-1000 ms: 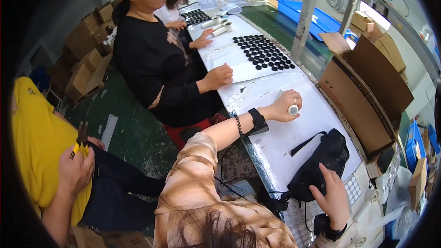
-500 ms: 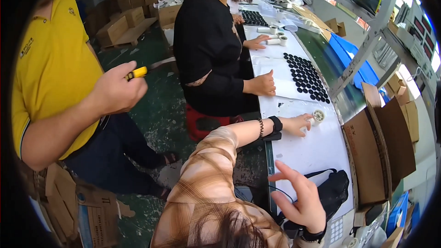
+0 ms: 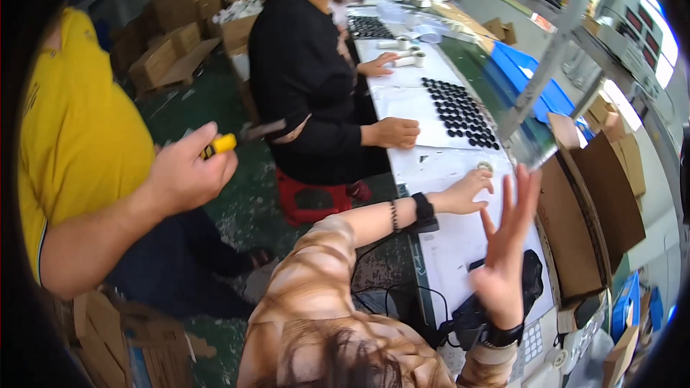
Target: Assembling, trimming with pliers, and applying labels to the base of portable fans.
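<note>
My left hand point(image 3: 463, 194) stretches forward over the white table, palm down, fingers bent and apart. Just past its fingertips shows the pale round end of a white part point(image 3: 486, 166). The rest of that part is hidden, and whether the fingers touch it I cannot tell. My right hand point(image 3: 507, 244) is raised above the table, fingers spread, nothing in it, slightly blurred. Below it lies a black bag point(image 3: 530, 276) on the table. Both wrists wear dark bands.
Rows of black discs point(image 3: 460, 111) lie farther along the table, beside a seated co-worker in black point(image 3: 309, 65). White tubular parts point(image 3: 410, 59) lie beyond. At left a person in yellow holds a yellow-handled blade point(image 3: 224, 142). An open cardboard box point(image 3: 575, 223) stands at right.
My right hand has risen, turned upward and spread its fingers wider. My left hand has shifted slightly over the white part. The whole view has swung a little; the yellow-handled blade sits lower.
</note>
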Tool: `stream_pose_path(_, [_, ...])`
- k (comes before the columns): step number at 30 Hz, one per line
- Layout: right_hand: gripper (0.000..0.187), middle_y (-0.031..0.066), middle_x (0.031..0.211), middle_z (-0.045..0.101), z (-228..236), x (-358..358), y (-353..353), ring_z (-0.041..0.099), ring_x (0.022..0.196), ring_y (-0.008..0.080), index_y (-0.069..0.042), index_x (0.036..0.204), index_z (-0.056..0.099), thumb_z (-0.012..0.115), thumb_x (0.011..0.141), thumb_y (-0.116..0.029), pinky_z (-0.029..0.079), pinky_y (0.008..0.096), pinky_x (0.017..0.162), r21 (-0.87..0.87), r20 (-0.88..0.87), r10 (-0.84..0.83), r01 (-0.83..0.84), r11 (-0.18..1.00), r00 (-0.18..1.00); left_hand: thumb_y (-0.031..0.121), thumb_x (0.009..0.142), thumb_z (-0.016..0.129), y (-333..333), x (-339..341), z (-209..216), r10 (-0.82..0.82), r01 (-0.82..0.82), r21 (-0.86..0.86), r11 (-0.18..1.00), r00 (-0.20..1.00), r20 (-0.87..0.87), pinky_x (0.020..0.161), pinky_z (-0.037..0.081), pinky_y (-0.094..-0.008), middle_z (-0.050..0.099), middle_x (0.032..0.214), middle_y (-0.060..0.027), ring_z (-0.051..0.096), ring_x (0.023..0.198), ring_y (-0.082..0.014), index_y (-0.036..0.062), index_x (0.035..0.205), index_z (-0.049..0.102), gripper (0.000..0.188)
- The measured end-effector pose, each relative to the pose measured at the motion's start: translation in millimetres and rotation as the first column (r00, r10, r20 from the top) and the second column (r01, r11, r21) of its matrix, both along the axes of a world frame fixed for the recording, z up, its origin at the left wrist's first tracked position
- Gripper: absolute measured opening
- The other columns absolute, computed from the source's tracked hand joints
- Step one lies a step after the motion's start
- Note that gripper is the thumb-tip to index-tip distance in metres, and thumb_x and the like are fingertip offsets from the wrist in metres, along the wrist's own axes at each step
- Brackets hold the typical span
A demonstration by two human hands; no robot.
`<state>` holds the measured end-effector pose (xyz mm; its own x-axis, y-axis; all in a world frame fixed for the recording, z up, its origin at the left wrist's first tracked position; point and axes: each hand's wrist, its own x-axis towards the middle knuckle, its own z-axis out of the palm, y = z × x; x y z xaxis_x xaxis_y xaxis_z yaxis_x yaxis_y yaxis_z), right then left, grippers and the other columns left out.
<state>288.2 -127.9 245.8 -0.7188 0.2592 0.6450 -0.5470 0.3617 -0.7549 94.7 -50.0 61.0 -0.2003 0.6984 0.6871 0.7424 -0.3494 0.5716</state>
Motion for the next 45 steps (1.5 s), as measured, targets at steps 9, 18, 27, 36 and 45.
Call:
stream_pose_path(9, [0.033,0.0099,0.098,0.063,-38,29,36,0.061,0.092,0.0228,-0.004,0.101,0.062,0.07,0.07,-0.008,0.046,0.0379,0.085,0.403,-0.058,0.223,-0.181,0.897,0.973,0.012,0.072,0.065,-19,11,12,0.048,-0.048,-0.001,0.999,0.991,0.126,0.096,0.035,-0.0384,0.049,0.112,-0.0177,0.044,0.112,-0.033,0.0076,0.091,0.056,0.022])
stream_pose_path(18, [0.013,0.0095,0.075,0.063,-64,123,41,0.061,0.069,0.0212,-0.001,0.083,0.065,0.065,0.07,0.001,0.048,0.0293,0.062,0.283,0.383,-0.206,0.098,0.954,0.9,0.009,0.078,0.062,-39,33,12,-0.093,0.102,-0.14,0.985,0.993,0.068,0.084,0.042,-0.0306,0.054,0.108,-0.0083,0.051,0.103,-0.0208,0.0075,0.097,0.058,0.02])
stream_pose_path(27, [0.009,0.0101,0.08,0.064,-110,260,65,0.061,0.077,0.0193,0.0,0.085,0.063,0.062,0.077,-0.003,0.046,0.0281,0.07,0.392,0.432,-0.85,0.786,0.478,0.302,0.003,0.079,0.06,-47,73,33,-0.313,0.307,-0.347,0.886,0.949,0.04,0.083,0.043,-0.0314,0.059,0.094,-0.0116,0.057,0.092,-0.0245,-0.0006,0.094,0.057,0.016])
stream_pose_path(36, [0.049,0.0141,0.104,0.054,-176,391,125,0.056,0.09,0.0221,-0.001,0.121,0.048,0.065,0.078,-0.016,0.048,0.0319,0.073,0.674,0.302,-0.897,0.738,-0.038,-0.322,0.0,0.075,0.062,-45,117,71,-0.412,0.366,-0.357,0.859,0.909,-0.059,0.072,0.047,-0.0336,0.061,0.086,-0.0139,0.06,0.081,-0.0291,0.0,0.087,0.059,0.012])
stream_pose_path(45, [0.055,0.0195,0.105,0.054,-210,389,161,0.057,0.083,0.0267,0.001,0.128,0.04,0.061,0.081,-0.02,0.046,0.0352,0.072,0.733,0.291,-0.883,0.679,-0.041,-0.368,-0.001,0.072,0.063,-38,190,77,-0.7,0.627,-0.35,0.695,0.702,-0.132,0.076,0.046,-0.0344,0.062,0.088,-0.0111,0.059,0.084,-0.0285,0.0016,0.088,0.06,0.017])
